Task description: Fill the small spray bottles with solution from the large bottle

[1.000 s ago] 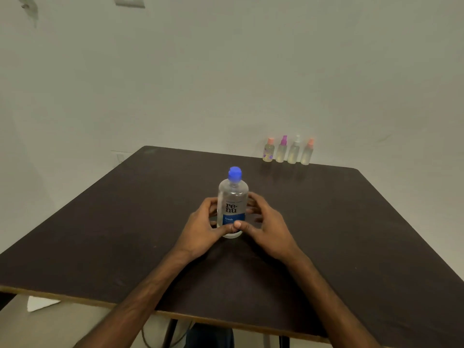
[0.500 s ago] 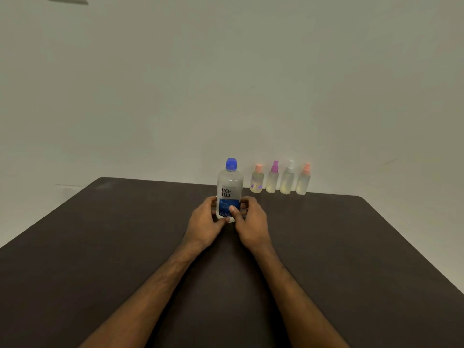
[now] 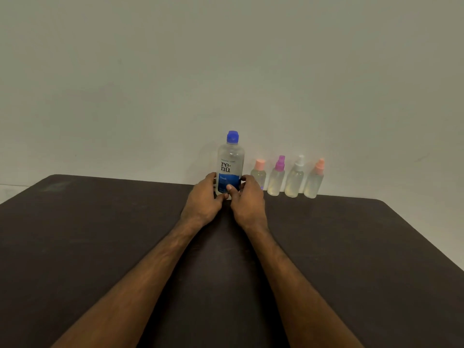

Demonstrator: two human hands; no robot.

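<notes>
Left hand [image 3: 203, 197] and right hand [image 3: 247, 199] close round the lower half of the large bottle [image 3: 231, 167], which stands on the dark desk [image 3: 100, 247] near its far edge, just beside a row of four small spray bottles. We see the left fingers curled about the blue label from one side and the right thumb laid on the label's front, with the other right fingers wrapped behind. The large bottle is upright, its long axis vertical, its blue cap [image 3: 232, 136] in place and pointing straight up, its printed label facing us. To its right, along the pale wall [image 3: 226, 71], stand the pink-capped spray bottle [image 3: 258, 175], the purple-capped spray bottle [image 3: 277, 182], the white-capped spray bottle [image 3: 295, 182] and the orange-capped spray bottle [image 3: 313, 183], all with tops on and pointing up. The three farther ones look tilted a little to the right, which may be the wide lens. Their bodies look pale and cloudy, and we cannot tell how much liquid any holds. We judge the task barely begun: nothing is opened, nothing poured. Left to do, as we read it: uncap the large bottle, take off each sprayer top, pour into all four, and close them again.
</notes>
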